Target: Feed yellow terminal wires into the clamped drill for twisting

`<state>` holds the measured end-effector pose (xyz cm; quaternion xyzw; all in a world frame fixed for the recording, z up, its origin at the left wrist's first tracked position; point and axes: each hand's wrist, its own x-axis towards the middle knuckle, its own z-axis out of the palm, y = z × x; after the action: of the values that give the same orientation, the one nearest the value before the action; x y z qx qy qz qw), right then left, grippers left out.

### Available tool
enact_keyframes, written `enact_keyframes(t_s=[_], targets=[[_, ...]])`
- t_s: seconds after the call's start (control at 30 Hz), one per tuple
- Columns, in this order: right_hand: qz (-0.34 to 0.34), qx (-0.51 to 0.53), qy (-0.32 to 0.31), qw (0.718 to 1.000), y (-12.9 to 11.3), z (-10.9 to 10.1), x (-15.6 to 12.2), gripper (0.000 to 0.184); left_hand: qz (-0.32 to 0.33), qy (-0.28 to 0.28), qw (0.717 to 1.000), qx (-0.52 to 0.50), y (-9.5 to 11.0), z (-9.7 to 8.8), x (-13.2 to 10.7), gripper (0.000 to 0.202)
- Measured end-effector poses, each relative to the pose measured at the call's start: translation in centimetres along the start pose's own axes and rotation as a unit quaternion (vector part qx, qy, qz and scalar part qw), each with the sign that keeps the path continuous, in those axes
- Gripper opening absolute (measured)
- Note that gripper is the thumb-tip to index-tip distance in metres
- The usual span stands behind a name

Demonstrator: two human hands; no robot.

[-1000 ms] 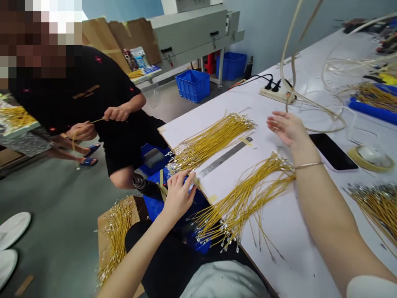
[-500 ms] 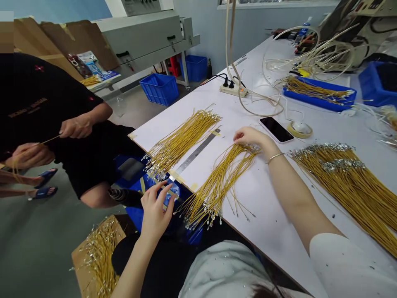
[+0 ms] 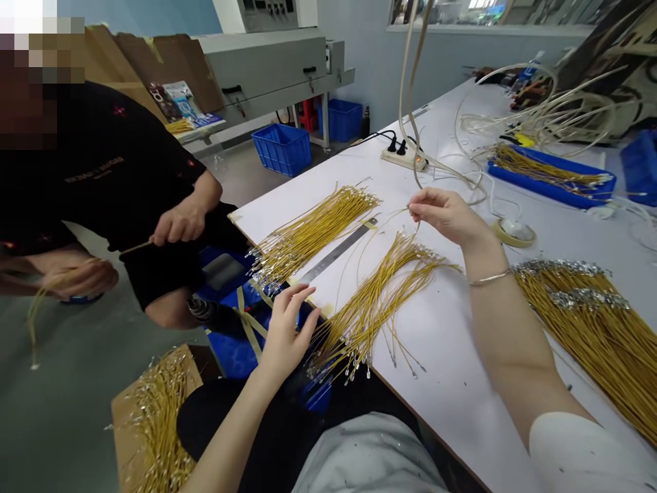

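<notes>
R hand [image 3: 447, 216]: thumb & index pressed together, pinching one thin yellow insulated wire [image 3: 395, 218], other fingers loosely curled. That wire arcs down to a loose bunch of yellow wires w/ crimped silver terminals [image 3: 377, 308], which lies on a white-topped worktable [image 3: 446, 390], its terminal ends hanging over the near edge. L hand [image 3: 287, 335]: fingers slightly spread, no visible pinch, right beside the bunch's lower end; can't tell if they touch the wires.

Right now, one wire is lifted clear of the bunch in the R pinch; the rest lie splayed & crossing.

Just past the bunch, a steel ruler [image 3: 336, 253] lies on the table, w/ yellow tape at its end. Beyond it, a neat, parallel bundle of yellow wires [image 3: 313, 236] has its terminals toward the table edge. To the R, a thick bundle of yellow wires [image 3: 585, 322] lies on the table. Further out are a roll of tape [image 3: 514, 233], a white power strip [image 3: 404, 159] & a long blue tray of wires [image 3: 551, 181].

Below L arm, a cardboard sheet [image 3: 157, 431] bears more wires. Across the table edge, a co-worker in a black T-shirt [image 3: 102, 178] holds a yellow wire btwn both hands.
</notes>
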<state>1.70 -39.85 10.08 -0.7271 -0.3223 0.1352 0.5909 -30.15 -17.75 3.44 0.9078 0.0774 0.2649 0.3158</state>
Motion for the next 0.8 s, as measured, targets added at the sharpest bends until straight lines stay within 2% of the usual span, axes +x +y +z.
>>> enact_keyframes(t_s=[0.2,0.37,0.47,0.63,0.7,0.77,0.8], targets=[[-0.016,0.055,0.020,0.998,-4.5,1.4,-1.4,0.039,0.004,-0.012,0.988,-0.157,2.9,1.5,5.0,0.033],[-0.033,0.089,-0.012,0.995,-6.5,2.5,-2.9,0.038,0.002,-0.038,0.962,-0.271,5.0,3.1,7.8,0.034],[-0.034,0.074,-0.044,0.996,-7.5,4.2,-3.7,0.037,-0.014,-0.063,0.930,-0.361,6.4,4.1,9.6,0.030],[-0.041,0.035,-0.107,0.993,-8.2,6.6,-4.4,0.032,-0.054,-0.115,0.852,-0.508,8.3,4.9,11.7,0.025],[-0.052,0.057,-0.063,0.995,-8.3,6.5,-4.3,0.029,-0.070,-0.128,0.833,-0.533,8.6,4.8,11.8,0.029],[-0.084,0.123,0.058,0.987,-8.5,5.6,-4.0,0.025,-0.088,-0.148,0.822,-0.543,8.6,4.7,11.2,0.033],[-0.104,0.162,0.128,0.973,-8.6,4.8,-3.9,0.024,-0.099,-0.170,0.816,-0.544,8.5,4.7,10.8,0.036]])
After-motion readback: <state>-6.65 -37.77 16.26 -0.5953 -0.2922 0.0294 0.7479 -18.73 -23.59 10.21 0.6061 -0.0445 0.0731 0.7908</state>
